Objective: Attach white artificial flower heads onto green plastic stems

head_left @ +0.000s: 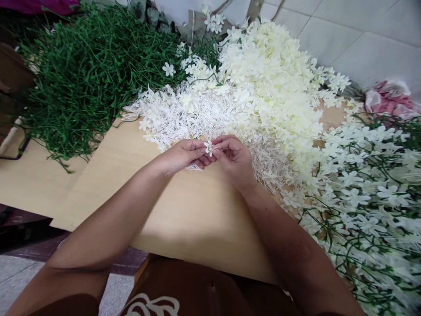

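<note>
A small white artificial flower point(208, 148) is held between my two hands above the front edge of the flower-part heap. My left hand point(187, 156) is closed, thumb and forefinger pinching the flower's left side. White thread-like stamens point(194, 167) stick out beneath its fingers. From the other side my right hand point(236, 161) pinches close against the flower; its fingertips partly cover what they grip there. Just beyond both hands lies a heap of white stamens point(210, 109), with loose cream petal pieces point(269, 66) piled behind and to the right.
A big mound of green plastic stems point(105, 66) fills the back left. White flowers on green stems point(362, 193) spread along the right side. Everything lies on a tan board point(184, 215). A pink-and-white plastic bag point(390, 98) rests at the far right, by the tiled wall point(348, 30).
</note>
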Action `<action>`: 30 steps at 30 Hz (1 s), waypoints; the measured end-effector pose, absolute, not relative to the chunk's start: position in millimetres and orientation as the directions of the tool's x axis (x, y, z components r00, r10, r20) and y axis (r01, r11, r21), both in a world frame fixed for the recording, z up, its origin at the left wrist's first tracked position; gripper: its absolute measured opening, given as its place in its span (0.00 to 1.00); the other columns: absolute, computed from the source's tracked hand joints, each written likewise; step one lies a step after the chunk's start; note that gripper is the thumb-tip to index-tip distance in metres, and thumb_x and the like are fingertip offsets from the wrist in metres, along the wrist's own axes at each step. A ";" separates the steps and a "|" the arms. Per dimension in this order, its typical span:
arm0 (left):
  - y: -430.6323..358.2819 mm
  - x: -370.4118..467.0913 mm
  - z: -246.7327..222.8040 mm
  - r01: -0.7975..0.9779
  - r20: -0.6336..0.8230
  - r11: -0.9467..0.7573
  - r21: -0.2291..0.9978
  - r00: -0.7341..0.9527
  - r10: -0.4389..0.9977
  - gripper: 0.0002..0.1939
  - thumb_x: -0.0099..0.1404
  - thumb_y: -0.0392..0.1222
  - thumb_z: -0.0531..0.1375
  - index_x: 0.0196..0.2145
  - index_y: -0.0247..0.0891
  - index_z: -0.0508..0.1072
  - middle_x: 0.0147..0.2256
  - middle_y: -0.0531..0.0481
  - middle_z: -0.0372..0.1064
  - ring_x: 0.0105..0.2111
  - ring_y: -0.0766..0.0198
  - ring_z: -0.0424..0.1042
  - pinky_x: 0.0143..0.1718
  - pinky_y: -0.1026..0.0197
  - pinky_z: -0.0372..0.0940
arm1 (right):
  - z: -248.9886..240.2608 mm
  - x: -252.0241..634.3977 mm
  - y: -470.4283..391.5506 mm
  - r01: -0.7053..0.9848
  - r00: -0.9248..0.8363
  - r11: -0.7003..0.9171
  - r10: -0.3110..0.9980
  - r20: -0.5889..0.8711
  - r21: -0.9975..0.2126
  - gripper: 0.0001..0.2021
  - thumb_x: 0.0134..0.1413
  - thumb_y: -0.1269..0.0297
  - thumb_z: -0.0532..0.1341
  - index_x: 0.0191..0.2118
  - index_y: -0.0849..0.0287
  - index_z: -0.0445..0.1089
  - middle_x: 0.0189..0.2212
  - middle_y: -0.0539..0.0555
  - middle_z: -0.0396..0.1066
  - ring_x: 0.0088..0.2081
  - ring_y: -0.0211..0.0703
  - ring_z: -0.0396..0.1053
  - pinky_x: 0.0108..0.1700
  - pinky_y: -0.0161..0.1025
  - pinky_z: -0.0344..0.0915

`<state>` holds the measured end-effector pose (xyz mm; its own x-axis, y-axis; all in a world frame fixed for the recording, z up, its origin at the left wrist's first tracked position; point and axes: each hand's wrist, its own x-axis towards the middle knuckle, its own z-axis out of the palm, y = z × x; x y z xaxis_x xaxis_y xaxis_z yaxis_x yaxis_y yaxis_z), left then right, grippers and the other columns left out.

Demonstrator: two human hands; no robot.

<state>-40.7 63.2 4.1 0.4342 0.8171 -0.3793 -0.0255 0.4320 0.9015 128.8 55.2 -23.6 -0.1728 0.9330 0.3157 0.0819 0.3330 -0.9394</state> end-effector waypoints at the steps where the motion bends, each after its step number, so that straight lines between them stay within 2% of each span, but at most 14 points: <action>1: 63.3 -40.5 4.5 -0.022 -0.380 0.428 0.903 0.421 0.824 0.16 0.51 0.49 0.70 0.28 0.33 0.74 0.26 0.50 0.72 0.26 0.69 0.70 0.31 0.64 0.66 | -24.3 128.8 55.6 0.066 -0.172 0.317 0.938 0.302 -0.946 0.06 0.53 0.60 0.64 0.30 0.56 0.69 0.38 0.54 0.69 0.39 0.39 0.70 0.37 0.39 0.73; 4: 63.0 -38.8 4.7 -0.022 -0.378 0.416 0.909 0.378 0.845 0.16 0.50 0.47 0.71 0.27 0.33 0.73 0.26 0.50 0.72 0.25 0.70 0.70 0.28 0.66 0.66 | -26.6 128.2 56.7 0.058 -0.159 0.326 0.936 0.313 -0.944 0.07 0.52 0.59 0.64 0.30 0.56 0.69 0.37 0.53 0.69 0.39 0.39 0.69 0.38 0.39 0.73; 8: 62.1 -37.4 2.7 -0.098 -0.359 0.410 0.907 0.329 0.873 0.17 0.47 0.45 0.72 0.29 0.33 0.71 0.21 0.53 0.70 0.22 0.70 0.70 0.24 0.68 0.65 | -28.1 126.8 56.4 0.063 -0.155 0.363 0.924 0.350 -0.930 0.05 0.52 0.64 0.64 0.29 0.56 0.69 0.36 0.53 0.69 0.39 0.39 0.70 0.39 0.39 0.72; 15: 62.8 -37.5 -1.4 -0.116 -0.357 0.405 0.907 0.300 0.885 0.20 0.43 0.43 0.74 0.28 0.33 0.71 0.20 0.54 0.70 0.20 0.72 0.68 0.24 0.69 0.65 | -21.7 129.9 55.7 0.150 -0.251 0.448 0.879 0.404 -0.881 0.04 0.53 0.69 0.62 0.28 0.57 0.68 0.37 0.54 0.68 0.39 0.39 0.69 0.38 0.39 0.71; 17: 62.8 -36.5 -1.4 -0.079 -0.332 0.372 0.925 0.312 0.890 0.18 0.45 0.45 0.72 0.29 0.33 0.71 0.20 0.55 0.69 0.20 0.72 0.67 0.25 0.68 0.65 | -20.4 131.5 56.6 0.135 -0.281 0.442 0.875 0.394 -0.886 0.04 0.52 0.69 0.62 0.28 0.57 0.67 0.36 0.54 0.68 0.38 0.39 0.69 0.37 0.38 0.71; 19: 61.1 -36.6 0.9 0.033 -0.276 0.281 0.959 0.329 0.903 0.15 0.52 0.48 0.68 0.28 0.34 0.71 0.21 0.54 0.68 0.21 0.71 0.66 0.25 0.67 0.64 | -19.7 132.7 57.1 0.105 -0.293 0.412 0.883 0.368 -0.905 0.04 0.51 0.69 0.63 0.28 0.57 0.67 0.35 0.53 0.68 0.37 0.38 0.69 0.37 0.37 0.70; 21: 55.9 -39.8 5.9 0.237 -0.132 0.053 0.970 0.332 0.934 0.14 0.59 0.50 0.61 0.28 0.35 0.73 0.23 0.52 0.68 0.24 0.68 0.68 0.29 0.64 0.65 | -18.1 133.7 57.4 0.078 -0.295 0.380 0.892 0.342 -0.922 0.05 0.50 0.68 0.64 0.27 0.57 0.67 0.33 0.51 0.68 0.36 0.37 0.69 0.37 0.37 0.70; 23: 47.2 -46.9 10.8 0.471 0.088 -0.256 0.844 0.349 0.933 0.15 0.64 0.50 0.57 0.33 0.36 0.75 0.32 0.47 0.73 0.34 0.61 0.72 0.39 0.57 0.68 | -14.0 136.3 58.3 0.060 -0.301 0.363 0.894 0.330 -0.930 0.05 0.50 0.68 0.65 0.27 0.58 0.68 0.32 0.50 0.69 0.34 0.36 0.69 0.36 0.36 0.68; 25: 36.8 -57.0 11.2 0.646 0.227 -0.453 0.615 0.405 0.886 0.20 0.63 0.54 0.58 0.45 0.38 0.75 0.48 0.41 0.72 0.50 0.52 0.69 0.53 0.48 0.63 | -6.3 142.3 61.3 0.029 -0.277 0.352 0.902 0.331 -0.935 0.05 0.49 0.68 0.65 0.27 0.58 0.68 0.30 0.49 0.70 0.32 0.35 0.68 0.34 0.35 0.67; 27: 28.5 -66.6 4.6 0.754 0.208 -0.485 0.442 0.440 0.874 0.32 0.62 0.60 0.58 0.57 0.37 0.68 0.58 0.35 0.63 0.58 0.44 0.61 0.58 0.41 0.56 | 4.9 153.1 66.6 -0.022 -0.189 0.337 0.923 0.335 -0.941 0.05 0.48 0.68 0.66 0.27 0.57 0.69 0.29 0.48 0.70 0.30 0.33 0.68 0.32 0.34 0.67; 30: 25.9 -70.1 -12.5 0.812 0.111 -0.482 0.330 0.473 0.874 0.41 0.61 0.66 0.54 0.62 0.33 0.61 0.64 0.27 0.51 0.64 0.36 0.51 0.61 0.34 0.48 | 26.4 176.0 75.3 -0.118 -0.006 0.364 0.930 0.367 -0.924 0.08 0.46 0.66 0.69 0.28 0.56 0.68 0.29 0.46 0.69 0.29 0.32 0.67 0.33 0.35 0.68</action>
<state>-70.1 25.9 -12.5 0.4734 0.8739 0.1107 0.8120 -0.4816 0.3297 176.0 75.3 26.4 -0.0058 0.9302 0.3671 -0.1179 0.3639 -0.9240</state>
